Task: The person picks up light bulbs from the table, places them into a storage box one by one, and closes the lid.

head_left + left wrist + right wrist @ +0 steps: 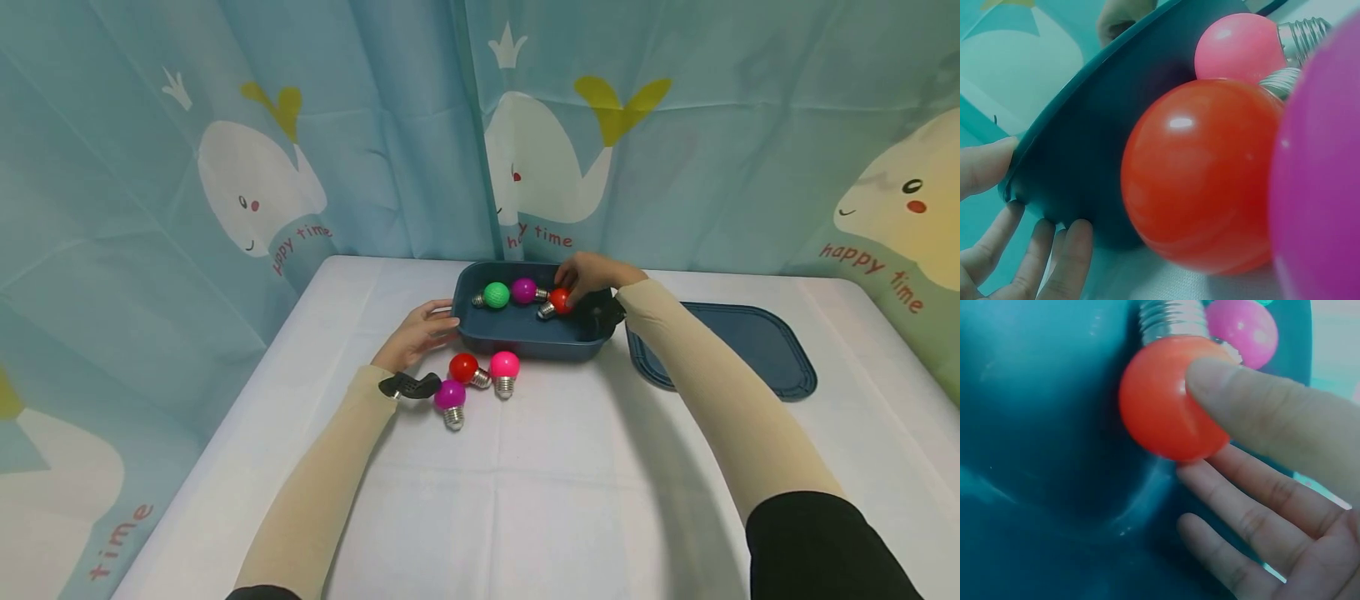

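In the head view, my right hand [588, 275] reaches into a dark blue plastic box [525, 337]. It pinches a red light bulb [1169, 403] between thumb and fingers, the silver screw base pointing away from the palm. A green light bulb [497, 295] and a purple light bulb [523, 290] lie in the box, left of that hand. At the box's left end, my left hand [422, 335] touches the rim and outer wall with extended fingertips [1079, 234]. Close to it on the table lie a second red bulb [1204, 181], a pink bulb [505, 365] and another purple bulb [450, 394].
A dark blue lid [750, 342] lies flat to the right of the box, partly behind my right forearm. The white table [525, 500] backs onto a blue curtain [405, 167] printed with whales. A black wrist strap [410, 384] sits beside the nearer purple bulb.
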A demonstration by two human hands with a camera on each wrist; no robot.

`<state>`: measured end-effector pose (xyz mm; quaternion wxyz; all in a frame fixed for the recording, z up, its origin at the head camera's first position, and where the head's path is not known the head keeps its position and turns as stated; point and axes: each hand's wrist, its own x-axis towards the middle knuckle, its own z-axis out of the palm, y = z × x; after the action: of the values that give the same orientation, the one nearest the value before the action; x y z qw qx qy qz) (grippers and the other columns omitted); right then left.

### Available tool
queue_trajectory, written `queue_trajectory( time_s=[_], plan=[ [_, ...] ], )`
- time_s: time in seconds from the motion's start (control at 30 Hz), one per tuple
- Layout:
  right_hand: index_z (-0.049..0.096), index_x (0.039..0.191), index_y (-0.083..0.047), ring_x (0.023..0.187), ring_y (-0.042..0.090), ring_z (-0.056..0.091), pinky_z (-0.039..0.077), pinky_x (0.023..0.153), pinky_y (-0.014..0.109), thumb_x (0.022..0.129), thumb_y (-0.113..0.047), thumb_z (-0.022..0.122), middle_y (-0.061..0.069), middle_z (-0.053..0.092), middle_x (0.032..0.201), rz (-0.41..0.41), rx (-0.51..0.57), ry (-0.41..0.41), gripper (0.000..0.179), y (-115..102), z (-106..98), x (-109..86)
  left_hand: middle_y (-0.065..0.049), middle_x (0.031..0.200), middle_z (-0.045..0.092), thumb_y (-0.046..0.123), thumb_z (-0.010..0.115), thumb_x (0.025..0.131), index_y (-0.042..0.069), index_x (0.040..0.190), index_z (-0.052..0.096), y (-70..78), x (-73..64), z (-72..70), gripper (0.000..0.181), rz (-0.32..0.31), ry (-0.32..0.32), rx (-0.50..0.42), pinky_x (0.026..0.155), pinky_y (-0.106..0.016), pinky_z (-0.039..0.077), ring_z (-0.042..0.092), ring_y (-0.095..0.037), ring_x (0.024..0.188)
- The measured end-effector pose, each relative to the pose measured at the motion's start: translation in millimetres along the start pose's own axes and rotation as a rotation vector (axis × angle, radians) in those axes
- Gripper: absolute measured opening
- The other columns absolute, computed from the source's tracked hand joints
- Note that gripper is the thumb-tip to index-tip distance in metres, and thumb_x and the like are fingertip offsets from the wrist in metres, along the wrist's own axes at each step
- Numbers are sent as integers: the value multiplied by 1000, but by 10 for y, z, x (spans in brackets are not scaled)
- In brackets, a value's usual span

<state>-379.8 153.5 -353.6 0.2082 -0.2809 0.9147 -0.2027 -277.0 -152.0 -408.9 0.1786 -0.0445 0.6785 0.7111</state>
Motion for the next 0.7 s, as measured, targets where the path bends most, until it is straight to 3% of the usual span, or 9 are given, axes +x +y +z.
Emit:
queue_trajectory(
  time_s=[0.4,0.7],
  plan=[
    [58,116,9,104,37,63,53,90,44,76,-3,73,27,64,112,-29,-10,15,45,-59,-100,-82,-19,147,38,6,54,93,5,144,31,16,-23,13,56,-3,0,1,112,-44,35,46,-31,126],
    [58,117,12,103,37,64,54,89,44,76,-3,74,29,64,112,-100,-2,44,47,-171,-160,-236,-17,145,39,7,54,93,5,143,31,-7,-13,4,55,6,4,6,111,-43,36,46,-31,127]
  ],
)
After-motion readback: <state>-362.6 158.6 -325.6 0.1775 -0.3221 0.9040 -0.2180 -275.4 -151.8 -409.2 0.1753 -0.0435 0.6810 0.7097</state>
